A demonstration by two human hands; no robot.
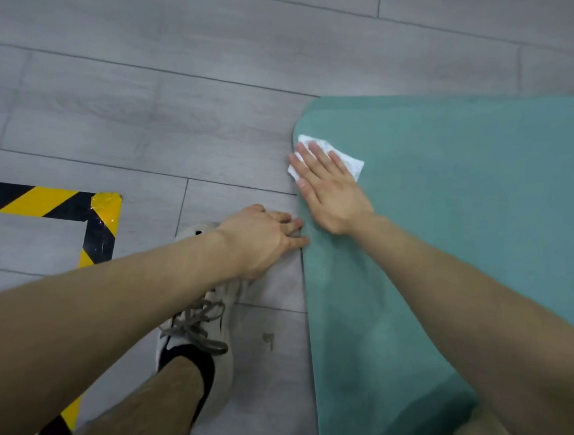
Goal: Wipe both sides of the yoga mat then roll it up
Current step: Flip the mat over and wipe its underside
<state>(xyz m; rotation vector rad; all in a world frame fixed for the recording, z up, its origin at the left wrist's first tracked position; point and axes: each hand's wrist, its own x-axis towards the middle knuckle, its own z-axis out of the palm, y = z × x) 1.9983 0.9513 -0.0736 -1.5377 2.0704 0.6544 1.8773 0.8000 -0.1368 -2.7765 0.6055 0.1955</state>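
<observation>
A teal yoga mat (pixel 462 200) lies flat on the grey floor and fills the right half of the view. Near its rounded left corner lies a white wipe (pixel 350 160). My right hand (pixel 327 189) presses flat on the wipe with straight fingers that reach the mat's left edge. My left hand (pixel 261 236) is just below it at the same edge, its fingertips on the edge of the mat; whether they curl under it is hidden.
My left foot in a white sneaker (pixel 199 339) stands on the grey plank floor (pixel 186 79) beside the mat. Yellow-and-black hazard tape (pixel 98 230) marks a corner on the floor at the left.
</observation>
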